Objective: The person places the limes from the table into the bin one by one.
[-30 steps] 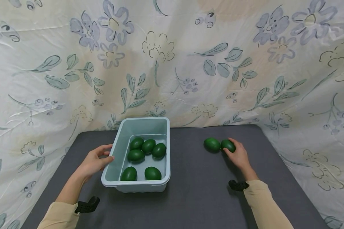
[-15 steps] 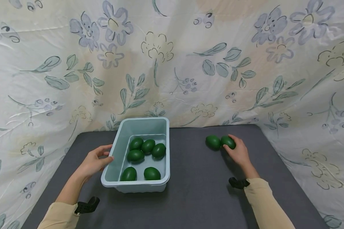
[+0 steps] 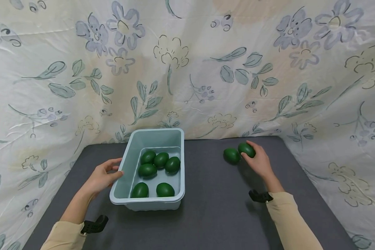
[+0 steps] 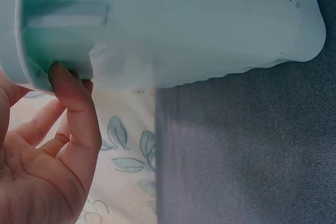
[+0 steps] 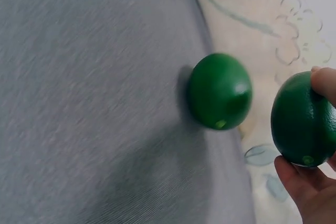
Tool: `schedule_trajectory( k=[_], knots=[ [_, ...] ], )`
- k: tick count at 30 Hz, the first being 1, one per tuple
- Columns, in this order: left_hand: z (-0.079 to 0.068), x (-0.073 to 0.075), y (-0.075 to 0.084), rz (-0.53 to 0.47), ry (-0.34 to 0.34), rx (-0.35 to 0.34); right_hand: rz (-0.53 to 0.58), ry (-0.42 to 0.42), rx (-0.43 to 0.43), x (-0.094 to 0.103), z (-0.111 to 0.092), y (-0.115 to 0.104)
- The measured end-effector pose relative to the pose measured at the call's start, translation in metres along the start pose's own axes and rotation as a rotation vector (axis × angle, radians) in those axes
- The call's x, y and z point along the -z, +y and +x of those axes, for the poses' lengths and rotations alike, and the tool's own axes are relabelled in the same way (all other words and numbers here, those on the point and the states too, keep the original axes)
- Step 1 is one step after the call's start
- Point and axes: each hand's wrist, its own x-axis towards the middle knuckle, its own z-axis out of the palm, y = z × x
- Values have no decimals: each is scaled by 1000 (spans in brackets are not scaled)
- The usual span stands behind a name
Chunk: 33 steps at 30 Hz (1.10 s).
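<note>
On the left stands a pale blue-green plastic tub (image 3: 185,173), with several dark green avocados (image 3: 148,171) inside it. My left hand (image 3: 103,177) grips the tub's left rim, and the left wrist view shows fingertips (image 4: 59,74) tucked under the rim's lip. To the right, my right hand (image 3: 260,162) pinches a glossy avocado (image 3: 246,149) between thumb and fingers. The right wrist view has this held avocado (image 5: 296,121) raised off the table. Just left of it a second avocado (image 3: 231,156) lies on the dark cloth.
A dark grey cloth-covered table (image 3: 212,208) spreads under everything. Behind it and along both sides hangs a floral curtain (image 3: 200,69), close to the tub's far end. Black straps (image 3: 95,224) sit on both wrists.
My right hand has lifted its avocado up and slightly away, off the table and apart from the neighbouring one. My left hand stays on the tub's rim.
</note>
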Motion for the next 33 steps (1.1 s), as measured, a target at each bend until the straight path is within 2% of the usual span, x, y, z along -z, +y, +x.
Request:
schedule_trajectory(
  k=[10, 20, 33],
  knots=[
    [0, 1, -1, 6, -3, -5, 31, -41, 54, 2, 6, -30],
    [0, 1, 0, 0, -4, -7, 73, -77, 95, -7, 8, -56],
    [0, 0, 2, 18, 4, -2, 131, -101, 195, -18, 10, -90]
  ],
)
